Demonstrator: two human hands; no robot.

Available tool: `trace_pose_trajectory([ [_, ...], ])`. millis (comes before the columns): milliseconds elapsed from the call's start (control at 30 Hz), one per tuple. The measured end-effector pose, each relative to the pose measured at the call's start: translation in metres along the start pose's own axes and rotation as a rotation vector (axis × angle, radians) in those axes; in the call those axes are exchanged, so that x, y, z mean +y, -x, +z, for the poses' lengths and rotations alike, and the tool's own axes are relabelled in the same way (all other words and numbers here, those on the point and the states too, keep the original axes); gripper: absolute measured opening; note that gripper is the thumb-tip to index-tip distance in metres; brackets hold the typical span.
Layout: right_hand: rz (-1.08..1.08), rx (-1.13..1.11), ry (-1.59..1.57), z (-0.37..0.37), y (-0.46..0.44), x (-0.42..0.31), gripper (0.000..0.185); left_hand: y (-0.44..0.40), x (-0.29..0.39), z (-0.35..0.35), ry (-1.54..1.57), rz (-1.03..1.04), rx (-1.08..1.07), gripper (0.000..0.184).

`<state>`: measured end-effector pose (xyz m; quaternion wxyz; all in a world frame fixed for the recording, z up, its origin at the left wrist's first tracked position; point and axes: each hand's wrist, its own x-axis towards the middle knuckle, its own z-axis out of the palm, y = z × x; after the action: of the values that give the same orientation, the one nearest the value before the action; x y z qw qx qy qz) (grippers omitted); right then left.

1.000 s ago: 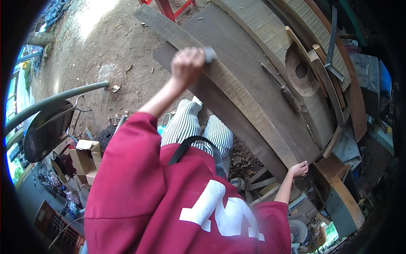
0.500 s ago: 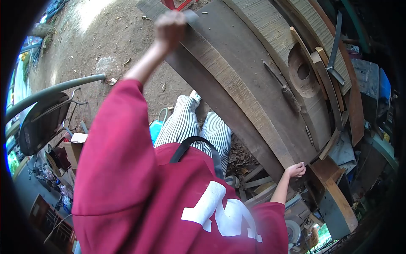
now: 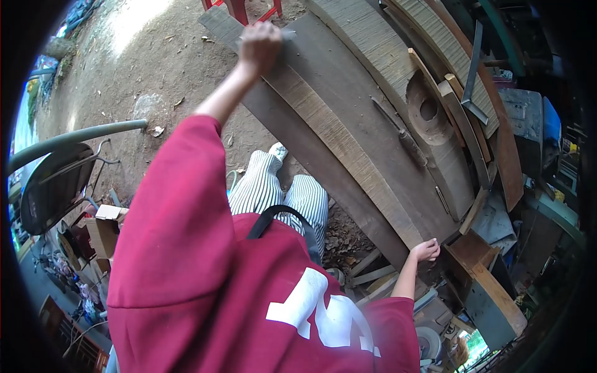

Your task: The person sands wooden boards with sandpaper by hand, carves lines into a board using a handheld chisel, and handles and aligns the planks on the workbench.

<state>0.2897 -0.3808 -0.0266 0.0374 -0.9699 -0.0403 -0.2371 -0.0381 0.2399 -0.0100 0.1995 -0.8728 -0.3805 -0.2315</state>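
1) Dirt ground (image 3: 186, 74) beside bench (image 3: 342, 74)
2) Long plank (image 3: 339, 133) lies on bench
3) L hand (image 3: 260, 45) grips pale obj (image 3: 288, 35) nr plank's far end
4) R hand (image 3: 425, 250) curled at nr end, can't tell grip

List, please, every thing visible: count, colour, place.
Plank: one, brown, centre
Wide board: one, brown, beside plank
Handled tool: one, dark, on wide board
Wood pieces: several, brown, right
L-shaped bar: one, grey, upper right
Frame: one, red, top
Box: one, brown, left
Chair: one, dark, left
Clutter: uncountable, mixed colours, edges
Garment: one, dark red, bottom
Trousers: one pair, striped, centre
Left grip: one, bare, holding blurred pale object
Right grip: one, at plank's lower end
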Motion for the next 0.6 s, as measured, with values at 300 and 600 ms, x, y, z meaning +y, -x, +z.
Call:
trace_pose_trajectory([
  [300, -0.013, -0.019, -0.007, -0.004, 0.000, -0.003, 0.030, 0.071, 0.091, -0.070, 0.343, 0.364, 0.111, 0.021],
  [600, -0.005, 0.029, -0.061, 0.002, 0.002, 0.002, 0.029, 0.023, -0.002, -0.019, -0.152, -0.098, -0.084, 0.008],
])
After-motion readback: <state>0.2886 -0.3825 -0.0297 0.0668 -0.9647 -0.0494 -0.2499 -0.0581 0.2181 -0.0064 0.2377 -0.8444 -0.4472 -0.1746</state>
